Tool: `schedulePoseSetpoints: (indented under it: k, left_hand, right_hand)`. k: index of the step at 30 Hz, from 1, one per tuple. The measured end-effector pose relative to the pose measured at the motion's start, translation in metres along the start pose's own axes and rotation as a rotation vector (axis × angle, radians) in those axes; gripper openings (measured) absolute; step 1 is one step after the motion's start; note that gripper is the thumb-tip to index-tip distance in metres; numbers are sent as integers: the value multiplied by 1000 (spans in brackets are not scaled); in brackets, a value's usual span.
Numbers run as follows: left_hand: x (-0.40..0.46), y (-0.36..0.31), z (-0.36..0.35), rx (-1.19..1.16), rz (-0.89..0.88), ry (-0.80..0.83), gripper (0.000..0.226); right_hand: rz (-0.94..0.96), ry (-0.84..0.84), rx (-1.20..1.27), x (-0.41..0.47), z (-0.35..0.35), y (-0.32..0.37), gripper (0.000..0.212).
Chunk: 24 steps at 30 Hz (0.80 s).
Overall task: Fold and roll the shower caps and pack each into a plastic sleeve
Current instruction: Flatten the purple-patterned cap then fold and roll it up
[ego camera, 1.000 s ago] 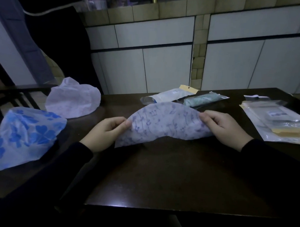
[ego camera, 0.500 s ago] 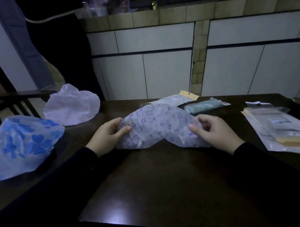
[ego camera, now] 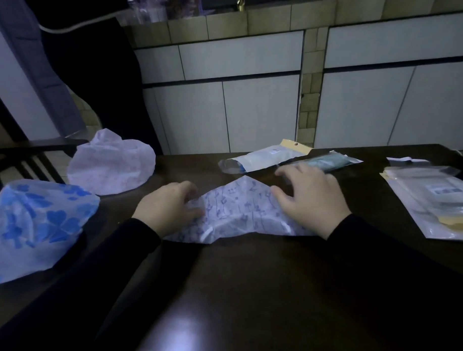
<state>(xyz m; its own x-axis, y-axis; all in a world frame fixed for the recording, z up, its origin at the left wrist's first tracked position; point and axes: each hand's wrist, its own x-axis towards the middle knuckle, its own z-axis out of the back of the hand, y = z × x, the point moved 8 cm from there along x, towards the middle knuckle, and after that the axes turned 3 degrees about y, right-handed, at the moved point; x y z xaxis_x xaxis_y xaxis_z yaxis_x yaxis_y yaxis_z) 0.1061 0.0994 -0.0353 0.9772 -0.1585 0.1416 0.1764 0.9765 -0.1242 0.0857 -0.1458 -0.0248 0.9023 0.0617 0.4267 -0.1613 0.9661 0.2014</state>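
Left hand (ego camera: pixel 166 209) pinching crinkly printed cap (ego camera: pixel 239 209).

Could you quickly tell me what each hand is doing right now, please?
Left hand: fingers curled, gripping the purple-patterned shower cap.
Right hand: open, fingers spread above the cap.

bare table (ego camera: pixel 255 292) near, sleeves (ego camera: pixel 433 202) crowd right

Right hand (ego camera: pixel 308 199) blurred, fingers smeared; its grip on shower cap (ego camera: pixel 239 209) cannot be told. Left fingertips hidden under cap's left fold. Blue-flowered cap (ego camera: pixel 35 224), left of grip, cut by frame edge. Sleeve stack (ego camera: pixel 436 207), right of grip, cut too.
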Motion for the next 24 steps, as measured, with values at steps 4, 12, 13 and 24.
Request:
schedulePoseSetpoints:
  k: [4,12,13,24]
  left_hand:
    - [-6,-26,9,-53,-119,-212,41]
    - [11,-18,-44,-125,5,92,51]
    - [13,-16,-47,-133,5,114,52]
    - [23,-2,-36,-381,-6,-68,20]
  right_hand:
    - [201,61,60,-6,-11,31,35]
    - [51,451,-4,-13,-62,9,49]
    - [39,458,-35,-14,-64,7,51]
    - [261,439,-3,-10,-58,33,48]
